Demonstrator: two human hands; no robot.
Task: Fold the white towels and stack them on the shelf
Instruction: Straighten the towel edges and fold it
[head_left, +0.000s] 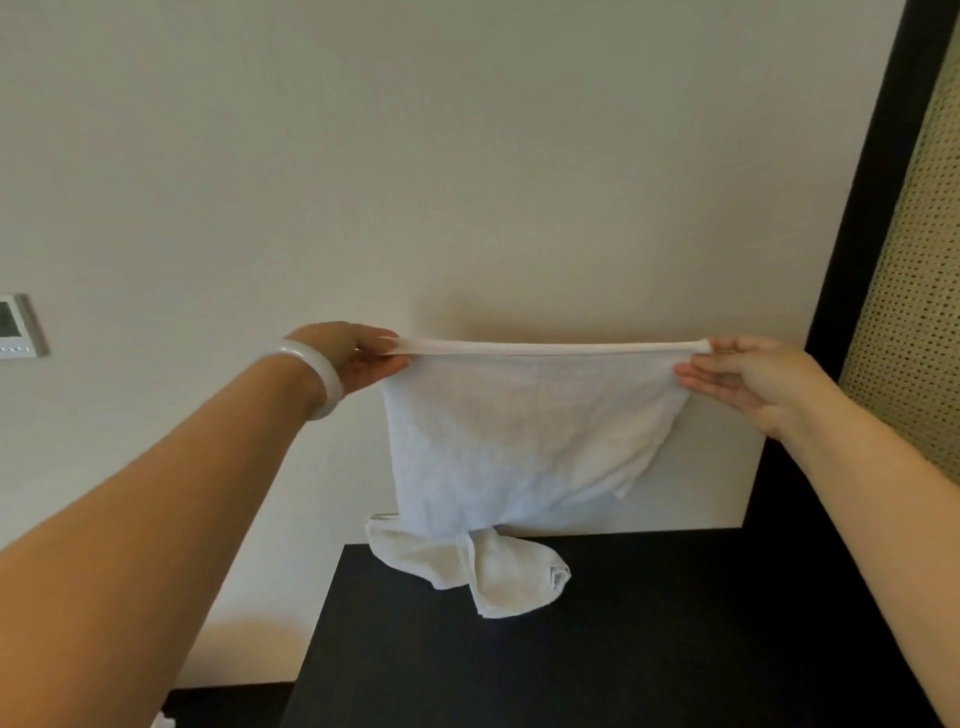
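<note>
A white towel (524, 436) hangs stretched in the air in front of the wall, above the dark shelf top (649, 639). My left hand (361, 358) pinches its upper left corner. My right hand (748, 376) pinches the upper right corner, with the other fingers straight below the hem. The top hem runs taut and level between the two hands. Below the hanging towel, a second white towel (493, 569) lies crumpled at the back left of the shelf top, part of it hanging over the left edge.
A cream wall stands right behind the towel. A wall control panel (18, 325) sits at the far left. A black vertical frame (878, 171) and a perforated beige panel (919, 270) rise at the right. A scrap of white (165, 721) shows at the bottom left.
</note>
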